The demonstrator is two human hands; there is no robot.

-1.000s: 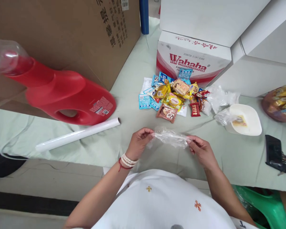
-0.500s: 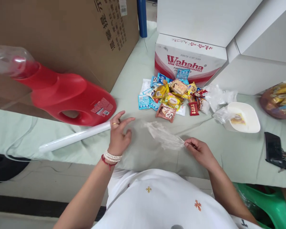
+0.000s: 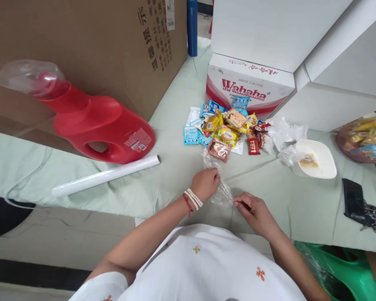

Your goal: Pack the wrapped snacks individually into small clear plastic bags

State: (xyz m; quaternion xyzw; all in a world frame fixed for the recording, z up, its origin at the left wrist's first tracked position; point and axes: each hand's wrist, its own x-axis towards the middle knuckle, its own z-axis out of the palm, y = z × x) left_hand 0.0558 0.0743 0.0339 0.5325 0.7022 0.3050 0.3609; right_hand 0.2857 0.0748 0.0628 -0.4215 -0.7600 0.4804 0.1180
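Observation:
A crumpled clear plastic bag point(image 3: 223, 193) is stretched between my two hands, just above the cloth-covered table. My left hand point(image 3: 206, 184), with bead bracelets at its wrist, is closed around the bag's middle, knuckles up. The fingertips of my right hand point(image 3: 252, 212) pinch the bag's lower right end. Beyond my left hand lies a pile of wrapped snacks point(image 3: 227, 133), among them a brown packet point(image 3: 219, 149) nearest the bag. A white roll point(image 3: 106, 175) lies to the left of my left hand.
On the left a red detergent jug point(image 3: 106, 125) stands against a large cardboard box point(image 3: 81, 50). A Wahaha carton point(image 3: 250, 83) is behind the snacks. To the right are a white tub point(image 3: 327, 161), a snack-filled container point(image 3: 363, 144), a phone point(image 3: 353, 196) and keys point(image 3: 374, 219).
My left hand has moved right from beside the white roll and closed on the plastic bag. My right hand still pinches its end, having shifted slightly left and nearer to me.

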